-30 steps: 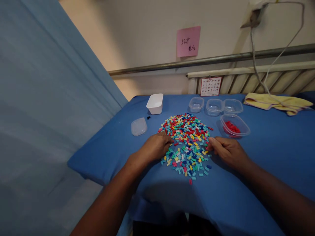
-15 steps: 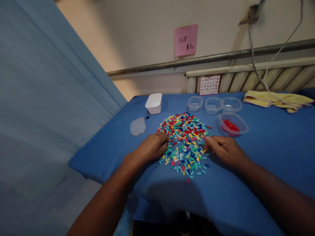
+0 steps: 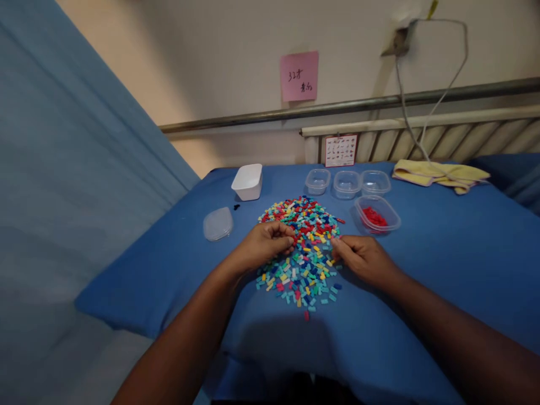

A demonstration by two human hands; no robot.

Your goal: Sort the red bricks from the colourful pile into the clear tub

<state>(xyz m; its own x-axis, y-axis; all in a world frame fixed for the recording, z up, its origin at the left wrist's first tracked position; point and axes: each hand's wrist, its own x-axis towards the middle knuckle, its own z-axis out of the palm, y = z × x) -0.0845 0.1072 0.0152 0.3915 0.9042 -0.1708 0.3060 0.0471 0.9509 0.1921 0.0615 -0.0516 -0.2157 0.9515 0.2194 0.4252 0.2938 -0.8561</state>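
Small multicoloured plastic bricks [image 3: 312, 260], heaped loosely on the flat, blue cloth-covered surface [image 3: 442, 270], between both hands. Left hand [image 3: 268, 242] over the heap's left side, thumb and fingertips close together; right hand [image 3: 365, 257] at its right edge, thumb drawn in against forefinger. Cannot tell of any brick in either pinch. Apparent step: picking single pieces by fingertip. Best to grip each brick by its long sides, favour the thinly spread near part, and keep wrists off loose pieces and clear of the rounded, clear plastic tub [image 3: 393, 221] of red pieces [image 3: 373, 216].
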